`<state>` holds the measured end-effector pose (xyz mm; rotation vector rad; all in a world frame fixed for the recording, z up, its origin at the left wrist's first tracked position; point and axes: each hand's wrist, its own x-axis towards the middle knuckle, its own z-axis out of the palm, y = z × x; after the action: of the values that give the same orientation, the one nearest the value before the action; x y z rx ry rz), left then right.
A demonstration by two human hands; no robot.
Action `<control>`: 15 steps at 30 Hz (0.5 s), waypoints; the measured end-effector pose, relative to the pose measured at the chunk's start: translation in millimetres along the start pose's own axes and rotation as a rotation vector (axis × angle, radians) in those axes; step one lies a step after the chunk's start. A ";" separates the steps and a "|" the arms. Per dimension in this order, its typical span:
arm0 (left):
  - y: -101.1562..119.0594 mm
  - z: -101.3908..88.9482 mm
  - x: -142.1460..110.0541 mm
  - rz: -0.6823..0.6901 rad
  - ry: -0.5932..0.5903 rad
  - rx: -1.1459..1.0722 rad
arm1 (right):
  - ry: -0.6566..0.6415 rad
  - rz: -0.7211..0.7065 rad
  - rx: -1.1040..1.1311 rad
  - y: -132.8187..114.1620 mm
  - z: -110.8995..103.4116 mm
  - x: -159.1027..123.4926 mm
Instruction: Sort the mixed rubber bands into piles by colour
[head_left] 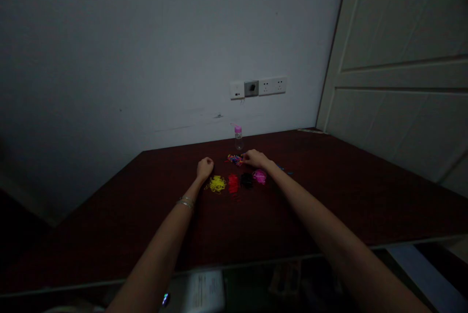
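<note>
My right hand (255, 158) reaches over the table with its fingers pinched at the edge of a mixed heap of coloured rubber bands (234, 160). My left hand (205, 167) rests on the wood, fingers curled closed; whether anything is inside is hidden. Sorted heaps lie in a row nearer to me: yellow rubber bands (217, 184) beside my left wrist, then red rubber bands (233, 183), black rubber bands (247, 180) and pink rubber bands (260, 176). Some blue rubber bands (289, 173) are partly covered by my right forearm.
A clear bottle with a pink cap (238, 138) stands upright behind the mixed heap. The dark red table (120, 220) meets a pale wall with a socket strip (272, 86). A white panelled door (398, 79) rises on the right. Under the front edge, a pale box (206, 291) shows dimly.
</note>
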<state>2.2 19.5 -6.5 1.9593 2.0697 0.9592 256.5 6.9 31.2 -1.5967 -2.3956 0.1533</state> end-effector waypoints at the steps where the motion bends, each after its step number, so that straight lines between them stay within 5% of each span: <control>1: 0.3 -0.2 -0.2 0.001 0.001 -0.001 | 0.020 -0.005 0.029 1.4 -1.0 -1.2; 15: -1.1 -0.5 1.4 -0.008 -0.004 0.000 | 0.463 -0.172 0.522 9.4 -15.4 -31.4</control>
<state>0.7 20.7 -6.2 1.9497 2.0738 0.9533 280.4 -19.1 39.0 -1.0469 -1.9142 0.3078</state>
